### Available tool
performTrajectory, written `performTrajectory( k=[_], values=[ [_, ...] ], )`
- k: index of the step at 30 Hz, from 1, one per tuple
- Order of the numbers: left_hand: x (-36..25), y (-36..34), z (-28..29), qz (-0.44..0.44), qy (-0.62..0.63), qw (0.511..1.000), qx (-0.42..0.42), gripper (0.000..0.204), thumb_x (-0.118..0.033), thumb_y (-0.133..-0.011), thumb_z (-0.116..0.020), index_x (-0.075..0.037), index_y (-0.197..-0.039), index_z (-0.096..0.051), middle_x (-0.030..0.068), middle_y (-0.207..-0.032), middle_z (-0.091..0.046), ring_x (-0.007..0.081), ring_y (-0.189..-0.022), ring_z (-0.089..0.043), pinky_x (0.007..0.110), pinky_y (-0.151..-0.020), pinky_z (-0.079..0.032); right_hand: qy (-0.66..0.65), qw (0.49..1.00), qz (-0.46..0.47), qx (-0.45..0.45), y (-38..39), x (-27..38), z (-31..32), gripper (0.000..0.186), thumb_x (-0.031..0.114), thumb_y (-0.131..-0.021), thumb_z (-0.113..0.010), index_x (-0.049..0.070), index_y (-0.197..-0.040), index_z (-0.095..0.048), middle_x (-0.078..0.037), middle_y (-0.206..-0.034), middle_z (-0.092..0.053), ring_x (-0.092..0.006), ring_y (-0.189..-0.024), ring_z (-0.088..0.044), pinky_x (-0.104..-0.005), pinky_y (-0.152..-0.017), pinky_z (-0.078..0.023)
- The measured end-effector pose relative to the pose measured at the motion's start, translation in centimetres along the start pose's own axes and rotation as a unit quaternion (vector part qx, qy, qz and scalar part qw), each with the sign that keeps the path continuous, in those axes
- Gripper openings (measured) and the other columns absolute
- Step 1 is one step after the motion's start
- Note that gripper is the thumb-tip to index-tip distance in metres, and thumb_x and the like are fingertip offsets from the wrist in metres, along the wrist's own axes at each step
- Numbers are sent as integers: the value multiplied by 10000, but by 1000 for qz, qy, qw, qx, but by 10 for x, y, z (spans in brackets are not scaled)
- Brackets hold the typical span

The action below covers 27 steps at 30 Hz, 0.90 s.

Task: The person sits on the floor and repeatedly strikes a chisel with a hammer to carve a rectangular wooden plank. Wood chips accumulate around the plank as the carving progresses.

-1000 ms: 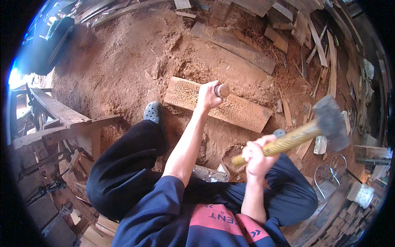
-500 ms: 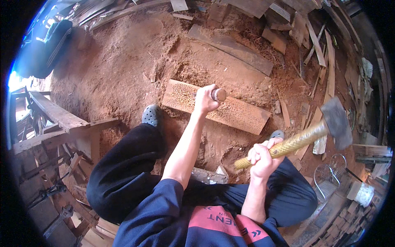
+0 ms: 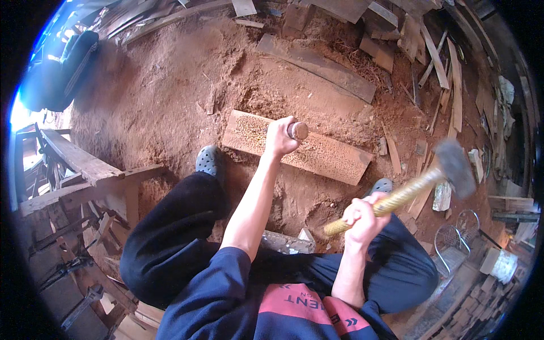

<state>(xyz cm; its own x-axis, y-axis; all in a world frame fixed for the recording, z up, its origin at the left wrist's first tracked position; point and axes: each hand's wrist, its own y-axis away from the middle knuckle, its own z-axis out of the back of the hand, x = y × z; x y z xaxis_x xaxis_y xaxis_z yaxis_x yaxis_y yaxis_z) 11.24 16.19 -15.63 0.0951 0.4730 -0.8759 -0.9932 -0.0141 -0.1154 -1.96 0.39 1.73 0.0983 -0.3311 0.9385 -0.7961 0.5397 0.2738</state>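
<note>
Hammer (image 3: 416, 188), one: shifted slightly leftward at its head since the preceding view, the head now blurred; gripped by the closed fingers of the right hand (image 3: 367, 220). Swing judged to be in progress, the held tool not being touched by it. Round-ended tool (image 3: 298, 131), one: enclosed by the left hand's (image 3: 279, 139) fingers over the board, lower end hidden. Pitted board (image 3: 340, 158), one: laid on the earth floor (image 3: 158, 102).
</note>
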Motion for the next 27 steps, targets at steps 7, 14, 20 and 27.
performTrajectory(
  k=[7,14,20,27],
  values=[
    [-6,0,-3,-5,-10,1000,6,195,-140,-622,-673,-42,-757,-573,159,-698,-608,300,-671,-620,350,-608,-482,396,901,155,84,6,-103,41,86,30,-672,-588,30,-718,-516,-66,-549,-514,-202,-421,-513,-344,-409,-425],
    [-1,0,0,-23,-28,999,-6,154,-140,-662,-622,-13,-741,-585,176,-640,-579,307,-600,-603,332,-558,-464,467,882,-53,27,0,-105,41,168,93,-644,-607,-38,-582,-523,-120,-473,-539,-198,-411,-543,-361,-407,-438],
    [4,1,-3,-30,7,999,-19,197,-189,-663,-635,-10,-710,-567,154,-609,-569,276,-558,-592,319,-517,-441,222,932,-287,23,5,-112,43,68,2,-669,-558,-3,-682,-491,-25,-481,-451,-117,-338,-425,-266,-310,-345],
    [2,-3,4,-5,38,999,-8,194,-198,-683,-626,-15,-697,-562,137,-634,-587,209,-584,-594,329,-520,-438,215,885,-412,-10,-2,-151,57,72,33,-701,-513,21,-647,-467,-3,-500,-387,-121,-376,-376,-307,-372,-336]
  ],
)
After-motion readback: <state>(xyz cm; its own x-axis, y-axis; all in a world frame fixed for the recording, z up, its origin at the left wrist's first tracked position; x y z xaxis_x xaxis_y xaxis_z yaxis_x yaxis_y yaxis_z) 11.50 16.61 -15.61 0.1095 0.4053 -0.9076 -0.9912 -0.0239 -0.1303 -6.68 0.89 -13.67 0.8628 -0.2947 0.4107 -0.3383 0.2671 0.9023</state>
